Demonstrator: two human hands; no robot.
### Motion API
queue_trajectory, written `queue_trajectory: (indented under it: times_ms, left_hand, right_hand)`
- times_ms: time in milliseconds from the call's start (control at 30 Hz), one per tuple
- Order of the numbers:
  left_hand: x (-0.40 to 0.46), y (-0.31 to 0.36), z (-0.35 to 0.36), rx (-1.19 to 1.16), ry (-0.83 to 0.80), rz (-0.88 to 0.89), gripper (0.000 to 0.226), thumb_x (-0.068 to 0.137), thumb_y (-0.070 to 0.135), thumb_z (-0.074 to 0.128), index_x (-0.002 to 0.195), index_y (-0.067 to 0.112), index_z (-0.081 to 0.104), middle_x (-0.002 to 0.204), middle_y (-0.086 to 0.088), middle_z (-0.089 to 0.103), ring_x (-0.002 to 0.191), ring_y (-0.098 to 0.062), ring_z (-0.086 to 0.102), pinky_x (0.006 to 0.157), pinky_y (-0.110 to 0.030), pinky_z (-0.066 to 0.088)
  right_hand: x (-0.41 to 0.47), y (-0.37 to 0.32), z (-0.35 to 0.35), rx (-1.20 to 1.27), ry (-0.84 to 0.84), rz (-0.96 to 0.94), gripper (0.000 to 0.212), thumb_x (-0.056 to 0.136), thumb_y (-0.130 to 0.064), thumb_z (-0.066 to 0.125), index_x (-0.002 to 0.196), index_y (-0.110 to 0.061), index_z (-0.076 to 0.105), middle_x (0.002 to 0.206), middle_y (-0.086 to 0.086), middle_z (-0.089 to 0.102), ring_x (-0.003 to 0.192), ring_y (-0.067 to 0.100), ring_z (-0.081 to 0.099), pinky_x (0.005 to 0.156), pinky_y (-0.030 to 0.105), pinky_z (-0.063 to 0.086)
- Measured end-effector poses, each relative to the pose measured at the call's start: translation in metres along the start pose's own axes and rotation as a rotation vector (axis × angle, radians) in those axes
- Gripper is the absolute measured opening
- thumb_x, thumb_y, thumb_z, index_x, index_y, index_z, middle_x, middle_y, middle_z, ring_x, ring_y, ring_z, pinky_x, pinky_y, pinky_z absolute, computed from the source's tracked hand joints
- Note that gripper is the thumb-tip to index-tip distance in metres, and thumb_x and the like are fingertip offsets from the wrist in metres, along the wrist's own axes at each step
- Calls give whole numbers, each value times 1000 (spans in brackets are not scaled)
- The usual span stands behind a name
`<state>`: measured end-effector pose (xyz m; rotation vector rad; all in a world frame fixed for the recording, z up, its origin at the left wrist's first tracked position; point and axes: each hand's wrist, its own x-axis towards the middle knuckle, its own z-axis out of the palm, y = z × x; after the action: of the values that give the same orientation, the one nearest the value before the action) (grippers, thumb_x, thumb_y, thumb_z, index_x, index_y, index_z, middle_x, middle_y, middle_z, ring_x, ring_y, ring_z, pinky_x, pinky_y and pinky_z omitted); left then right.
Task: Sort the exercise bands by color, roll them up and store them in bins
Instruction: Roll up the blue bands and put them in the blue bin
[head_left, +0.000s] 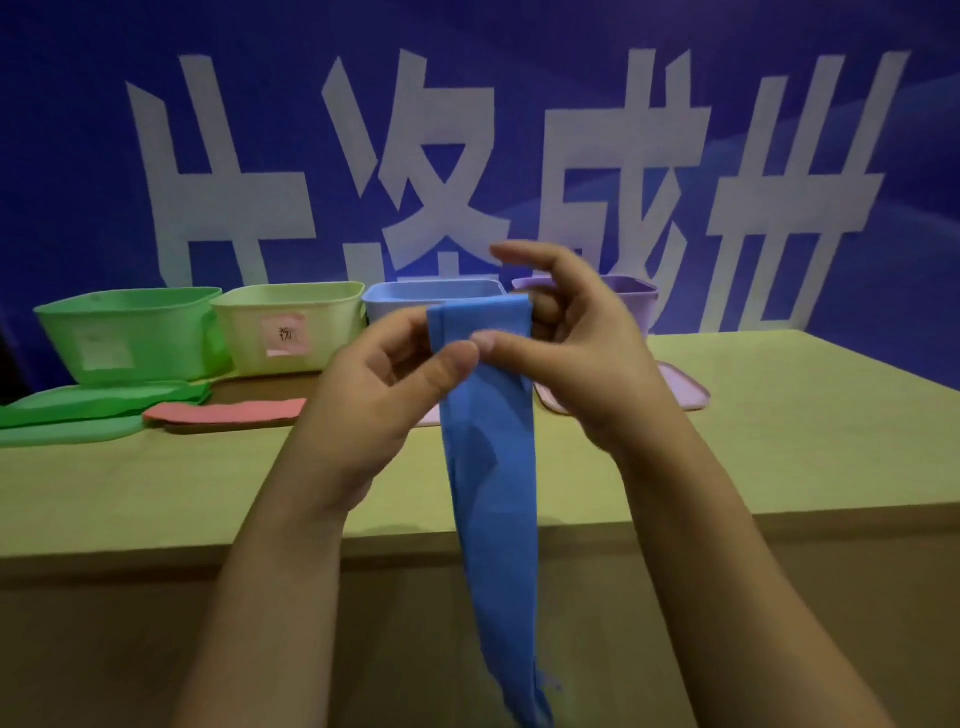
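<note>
A blue band (488, 467) is held up in front of the table (779, 415), its top end folded over into the start of a roll and its length hanging straight down past the table's front edge toward 6 o'clock. The folded top is pinched by the left hand (384, 395), thumb pressed on the front of the band and fingers curled behind it. The same top is gripped at its 3 o'clock side by the right hand (587, 353), thumb laid across the front to meet the left thumb, with the upper fingers spread loosely above.

Four bins are lined up along the far edge of the table: a green bin (135, 332) at 9 o'clock of the hands, a pale yellow bin (291, 327) beside it, a blue bin (415, 301) directly behind the band, and a purple bin (628, 296) partly hidden behind the right hand. A green band (98, 402) and a pink band (228, 413) are laid flat in front of the green and yellow bins. A pale purple band (680, 392) is seen at 3 o'clock of the right hand.
</note>
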<state>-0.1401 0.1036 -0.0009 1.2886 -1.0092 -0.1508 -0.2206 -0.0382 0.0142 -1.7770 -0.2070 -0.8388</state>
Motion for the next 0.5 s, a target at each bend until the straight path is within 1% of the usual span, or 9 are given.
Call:
queue_trajectory:
  times_ms: [33, 100, 167, 233, 300, 367, 433, 467, 500]
  left_hand:
    - [-6, -4, 0, -2, 35, 19, 31, 68, 33, 63, 99, 26, 65, 93, 9, 72, 93, -9, 67, 74, -18, 53]
    - [-16, -15, 1, 52, 53, 14, 24, 69, 31, 65, 92, 29, 70, 91, 8, 72, 92, -10, 67, 73, -20, 53]
    - [-25, -24, 2, 80, 60, -18, 22, 66, 31, 66, 87, 32, 73, 90, 8, 73, 90, -8, 68, 73, -20, 53]
    - [-30, -31, 3, 68, 80, -43, 20, 62, 33, 67, 81, 34, 74, 84, 11, 73, 84, -6, 68, 71, -19, 52]
    - [-31, -36, 5, 58, 86, -56, 18, 62, 32, 66, 77, 36, 75, 80, 13, 72, 81, -4, 67, 68, -17, 52]
    - [-30, -37, 7, 37, 90, -64, 18, 63, 30, 66, 77, 38, 75, 77, 13, 72, 79, -3, 67, 68, -18, 53]
    - [-28, -38, 8, 30, 117, -68, 18, 63, 30, 66, 76, 38, 75, 76, 13, 72, 78, -5, 68, 69, -21, 54]
    - [-28, -38, 8, 36, 129, -72, 17, 62, 31, 66, 75, 37, 75, 75, 13, 72, 77, -5, 68, 69, -20, 53]
    - [-27, -38, 9, 54, 132, -73, 15, 61, 30, 66, 72, 35, 75, 74, 14, 71, 76, -3, 67, 67, -17, 52]
  right_hand:
    - [-9, 6, 4, -28, -17, 4, 54, 76, -8, 73, 121, -26, 51, 101, 2, 62, 93, 11, 65, 75, 23, 55]
    - [-25, 19, 10, -86, -15, 24, 50, 75, -13, 75, 119, -25, 53, 102, 1, 59, 93, 10, 64, 74, 23, 56]
    - [-36, 29, 11, -106, -9, 53, 46, 76, -15, 74, 115, -27, 54, 101, -3, 56, 90, 8, 63, 71, 21, 55]
    - [-45, 37, 13, -111, -15, 64, 40, 77, -17, 73, 110, -31, 56, 100, -9, 56, 90, 6, 62, 68, 18, 54]
    - [-51, 43, 14, -87, -11, 66, 33, 78, -20, 71, 105, -33, 58, 100, -13, 59, 95, 8, 61, 70, 18, 53]
    - [-55, 48, 15, -17, -3, 65, 26, 81, -22, 71, 103, -30, 60, 102, -11, 60, 94, 10, 62, 70, 20, 53]
    - [-58, 51, 15, 13, 32, 39, 23, 82, -24, 68, 103, -30, 61, 102, -7, 62, 90, 15, 63, 71, 22, 53]
    - [-58, 52, 14, -13, 67, 15, 22, 82, -23, 67, 102, -31, 62, 100, -8, 63, 88, 15, 63, 72, 21, 52]
    - [-58, 53, 13, -59, 102, -16, 22, 82, -20, 66, 100, -31, 62, 99, -11, 63, 88, 10, 62, 73, 18, 50]
